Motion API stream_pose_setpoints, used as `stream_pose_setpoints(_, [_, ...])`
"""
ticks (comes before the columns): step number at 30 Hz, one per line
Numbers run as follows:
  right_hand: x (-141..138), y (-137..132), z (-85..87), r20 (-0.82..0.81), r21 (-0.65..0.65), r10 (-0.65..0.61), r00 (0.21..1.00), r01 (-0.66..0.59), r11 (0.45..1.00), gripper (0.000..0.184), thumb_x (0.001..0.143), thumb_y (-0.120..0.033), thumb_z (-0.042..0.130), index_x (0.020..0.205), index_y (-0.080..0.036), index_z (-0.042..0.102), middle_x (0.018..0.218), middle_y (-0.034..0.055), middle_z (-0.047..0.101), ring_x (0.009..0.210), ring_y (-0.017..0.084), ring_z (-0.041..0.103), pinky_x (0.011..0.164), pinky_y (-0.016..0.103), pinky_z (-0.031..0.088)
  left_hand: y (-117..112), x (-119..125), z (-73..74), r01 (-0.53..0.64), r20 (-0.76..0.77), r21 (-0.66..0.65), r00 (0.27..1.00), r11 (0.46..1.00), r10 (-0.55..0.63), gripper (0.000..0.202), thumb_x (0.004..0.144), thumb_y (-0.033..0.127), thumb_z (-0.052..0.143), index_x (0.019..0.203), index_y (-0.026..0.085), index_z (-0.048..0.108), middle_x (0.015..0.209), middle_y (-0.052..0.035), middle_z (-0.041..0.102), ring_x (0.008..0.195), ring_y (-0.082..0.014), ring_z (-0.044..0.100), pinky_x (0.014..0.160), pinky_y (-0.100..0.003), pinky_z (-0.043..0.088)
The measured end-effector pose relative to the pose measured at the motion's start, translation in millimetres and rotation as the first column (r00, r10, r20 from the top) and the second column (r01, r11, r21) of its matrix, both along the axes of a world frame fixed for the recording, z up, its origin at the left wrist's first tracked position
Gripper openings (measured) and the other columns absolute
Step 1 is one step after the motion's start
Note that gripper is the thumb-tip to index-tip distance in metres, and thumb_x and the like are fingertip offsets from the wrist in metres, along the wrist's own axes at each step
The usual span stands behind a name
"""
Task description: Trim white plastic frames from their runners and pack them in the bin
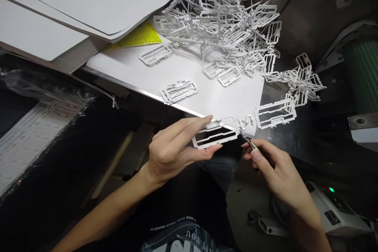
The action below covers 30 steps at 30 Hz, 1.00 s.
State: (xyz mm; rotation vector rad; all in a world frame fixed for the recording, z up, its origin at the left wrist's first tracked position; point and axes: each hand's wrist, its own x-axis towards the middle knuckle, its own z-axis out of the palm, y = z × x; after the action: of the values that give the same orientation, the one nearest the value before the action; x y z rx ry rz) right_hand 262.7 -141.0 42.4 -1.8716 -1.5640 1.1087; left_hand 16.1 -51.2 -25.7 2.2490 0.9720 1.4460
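My left hand [174, 141] pinches a white plastic frame [236, 128] between thumb and fingers, just off the table's front edge. At its right end a curly plastic runner [247, 121] reaches toward a second white frame [277, 121]. My right hand [279, 173] is closed round a slim dark tool [251, 142] with a metal tip. That tip touches or nearly touches the join between the held frame and the runner. Whether the tool is a knife or nippers cannot be made out. Two or more stacked loose frames [179, 91] lie left of the work.
A tangled heap of white moulded frames [218, 27] covers the table's back. Single frames lie before it on a white sheet [132, 69]. Large white boards [73, 0] stand at the left over a yellow sheet [137, 36]. A device with a green light [331, 189] sits lower right.
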Motion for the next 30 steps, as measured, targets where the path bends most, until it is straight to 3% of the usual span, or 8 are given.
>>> stream_pose_setpoints(5, [-1.3,0.0,-1.3,-0.019,-0.017,-0.003,1.000,0.003,1.000,0.035,0.112,-0.057,0.056,0.115,-0.026,0.072,0.095,-0.0019,0.071,0.076,0.016,0.062,0.070,0.028,0.048,-1.1,0.2,0.9,-0.010,-0.028,-0.007,1.000,1.000,0.010,0.051,0.088,0.035,0.086,0.135,0.024,0.068,0.111,-0.0065,0.080,0.092,-0.0227,0.080,0.086,-0.033,0.068])
stream_pose_setpoints(12, [-1.4,-0.1,-2.2,-0.046,-0.020,-0.004,0.999,0.003,1.000,0.033,0.113,-0.056,0.055,0.115,-0.027,0.071,0.092,-0.0040,0.069,0.077,0.015,0.062,0.071,0.026,0.046,-1.0,1.7,-0.9,0.001,-0.018,0.020,1.000,1.000,0.000,0.053,0.085,0.033,0.089,0.131,0.018,0.068,0.110,-0.0096,0.080,0.093,-0.0221,0.079,0.089,-0.031,0.066])
stream_pose_setpoints(20, [-3.5,1.3,-2.6,-0.087,-0.043,0.009,0.996,-0.013,0.999,0.035,0.114,-0.056,0.053,0.114,-0.025,0.070,0.088,-0.0032,0.068,0.073,0.014,0.060,0.068,0.026,0.044,-2.5,0.1,-0.9,-0.019,-0.029,0.005,0.999,1.000,0.019,0.054,0.087,0.035,0.087,0.135,0.023,0.067,0.112,-0.0065,0.080,0.093,-0.0227,0.079,0.088,-0.032,0.067])
stream_pose_setpoints(30, [-3.3,2.6,-5.6,-0.078,-0.021,0.018,0.997,-0.020,1.000,0.037,0.114,-0.056,0.052,0.110,-0.024,0.069,0.086,-0.0021,0.067,0.071,0.016,0.058,0.068,0.028,0.044,-0.4,0.7,-1.9,0.014,-0.030,0.043,0.999,0.999,-0.012,0.057,0.087,0.035,0.087,0.138,0.022,0.066,0.111,-0.0073,0.081,0.091,-0.0233,0.080,0.087,-0.033,0.068])
